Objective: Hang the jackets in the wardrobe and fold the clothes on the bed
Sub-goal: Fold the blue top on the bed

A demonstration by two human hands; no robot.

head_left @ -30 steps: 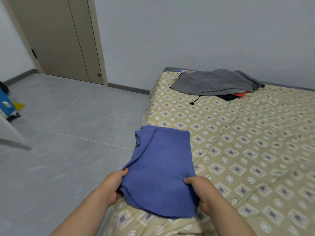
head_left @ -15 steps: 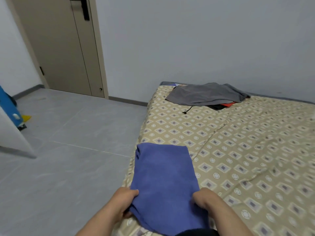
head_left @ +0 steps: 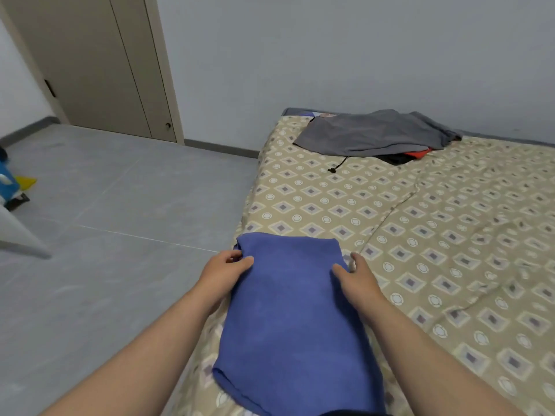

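A folded blue garment (head_left: 295, 313) lies at the near left corner of the bed (head_left: 435, 241), which has a beige diamond-patterned cover. My left hand (head_left: 223, 273) pinches the garment's far left corner. My right hand (head_left: 356, 279) grips its far right edge, thumb on top and fingers under the cloth. At the far end of the bed lies a grey garment (head_left: 372, 132) spread over a dark piece with an orange piece (head_left: 417, 154) showing beneath it. A black drawstring (head_left: 338, 166) trails from that pile.
Grey tiled floor (head_left: 114, 235) stretches to the left of the bed. A beige door (head_left: 90, 64) stands shut at the back left. A blue and yellow object (head_left: 12, 184) sits at the left edge, next to a white panel (head_left: 18, 235).
Both hands have slid from the near edge of the blue garment up to its far corners. The camera has tilted back down and closer to the bed.
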